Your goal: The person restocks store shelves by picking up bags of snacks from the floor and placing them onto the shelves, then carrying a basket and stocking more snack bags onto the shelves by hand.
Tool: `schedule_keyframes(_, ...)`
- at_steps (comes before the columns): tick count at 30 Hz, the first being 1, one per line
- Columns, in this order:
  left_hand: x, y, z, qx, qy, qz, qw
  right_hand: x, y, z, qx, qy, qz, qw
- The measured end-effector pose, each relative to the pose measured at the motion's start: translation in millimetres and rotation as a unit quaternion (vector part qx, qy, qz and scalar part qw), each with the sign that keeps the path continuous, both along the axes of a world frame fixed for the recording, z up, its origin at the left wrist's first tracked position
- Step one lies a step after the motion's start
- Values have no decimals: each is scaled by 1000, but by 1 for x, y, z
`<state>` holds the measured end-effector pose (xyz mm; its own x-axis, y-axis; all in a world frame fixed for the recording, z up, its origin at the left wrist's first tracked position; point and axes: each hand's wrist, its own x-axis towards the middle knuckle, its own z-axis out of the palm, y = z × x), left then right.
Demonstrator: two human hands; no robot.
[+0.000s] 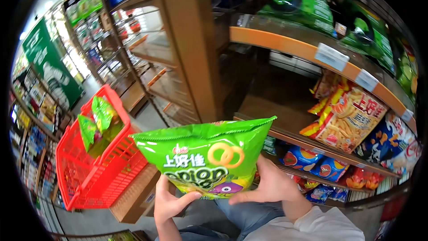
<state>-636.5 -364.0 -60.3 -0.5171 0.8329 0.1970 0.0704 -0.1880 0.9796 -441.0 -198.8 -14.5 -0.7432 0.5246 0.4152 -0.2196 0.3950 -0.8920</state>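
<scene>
A bright green snack bag (205,156) with yellow rings and a purple figure printed on it is held upright between both hands. My left hand (171,200) grips its lower left part, the thumb on the front. On the lower right side, my right hand (273,183) holds the same bag, its thumb across the front corner. To the left, a red basket (96,178) rests on a cardboard box (136,196), with green bags (102,120) inside it.
Shelves at the right hold green bags (303,6) above, orange and yellow bags (352,118) on the middle level and blue bags (303,158) lower down. A brown post (187,40) stands in the centre. Store racks and a green banner (49,62) are farther left.
</scene>
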Motion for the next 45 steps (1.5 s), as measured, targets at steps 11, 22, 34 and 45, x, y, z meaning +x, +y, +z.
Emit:
schedule_keyframes(11, 27, 100, 28, 163, 249, 45, 954, 70, 29, 27, 205, -115, -167, 958)
schedule_keyframes(22, 45, 191, 61, 126, 343, -44, 930, 12, 69, -28, 219, -98, -418, 876)
schedule_keyframes(34, 32, 259, 76, 55, 329, -85, 939, -9, 136, -13, 125, -211, -421, 873)
schedule_keyframes(45, 24, 320, 84, -116, 459, -70, 878, -25, 138, 4, 11, -185, -499, 847)
